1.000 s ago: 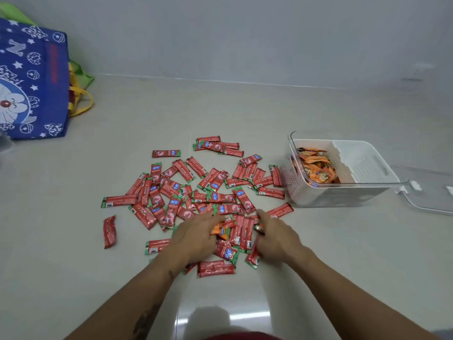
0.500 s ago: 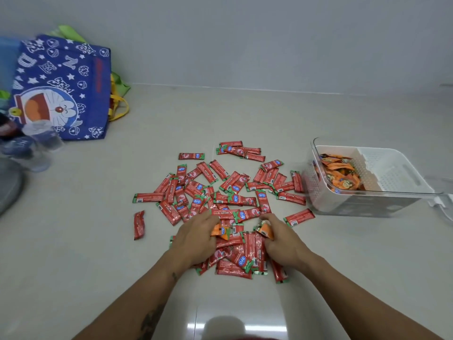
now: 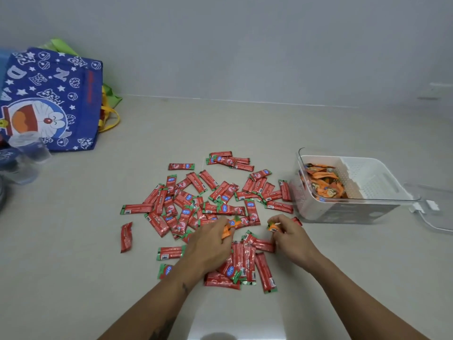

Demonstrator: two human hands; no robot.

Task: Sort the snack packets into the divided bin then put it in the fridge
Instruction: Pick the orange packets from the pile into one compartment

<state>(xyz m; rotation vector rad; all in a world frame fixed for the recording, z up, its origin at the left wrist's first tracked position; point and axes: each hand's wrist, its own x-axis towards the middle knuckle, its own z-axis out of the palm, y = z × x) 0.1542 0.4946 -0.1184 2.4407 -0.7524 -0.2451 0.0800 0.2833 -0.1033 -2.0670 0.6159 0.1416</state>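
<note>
Right now the sorting step is in hand: each hand pinches an orange packet out of the scatter of red ketchup sachets point(image 3: 220, 209) that covers the middle of the worktop point(image 3: 73, 278). The left hand point(image 3: 208, 244) grips one orange packet point(image 3: 226, 232) at its fingertips, and the right hand point(image 3: 289, 238) pinches another orange packet point(image 3: 272, 227) just beside the pile's right fringe. The divided bin point(image 3: 382, 192) sits near the worktop's right edge, touching or almost touching the nearest red sachets; its left compartment already holds a heap of orange packets point(image 3: 323, 182), while the right compartment looks empty. The next move, I judge, calls for carrying both orange packets over the bin's near wall and dropping them in the left compartment, then starting on the red ones. A clear lid point(image 3: 438, 217) beside the bin is cut off by the frame's edge. A blue cartoon tote bag point(image 3: 51, 99) stands at the far left corner, and blurred clear containers point(image 3: 27, 155) before it are hard to make out. No fridge is in view.
</note>
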